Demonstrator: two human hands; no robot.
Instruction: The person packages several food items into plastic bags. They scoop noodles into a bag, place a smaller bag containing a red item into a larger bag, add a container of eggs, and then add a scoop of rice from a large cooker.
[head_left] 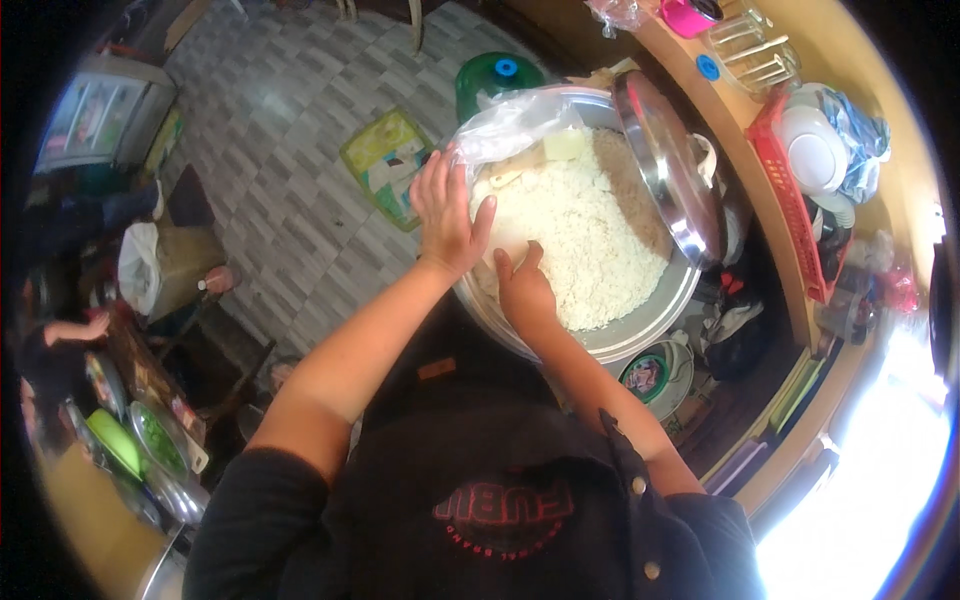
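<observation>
A large round metal pot (690, 290) stands in front of me, heaped with white grainy food that looks like cooked rice (600, 230). My left hand (450, 215) lies at the pot's left rim, fingers stretched out and apart, holding nothing. Against the near left part of the rice is my right hand (525, 290), its fingers curled; whatever they hold is hidden. Clear plastic (520, 125) is bunched over the far left rim. Beside it, a pale flat piece (563, 146) rests on the rice. A shiny round lid (668, 170) leans upright at the pot's right side.
Behind the pot sits a green round container (497, 80). A yellow-green mat (388, 168) lies on the tiled floor (290, 120). A red basket (790, 190) with dishes occupies the right-hand shelf (730, 120). Another person's hand (97, 325) shows at far left, near bowls of greens (158, 440).
</observation>
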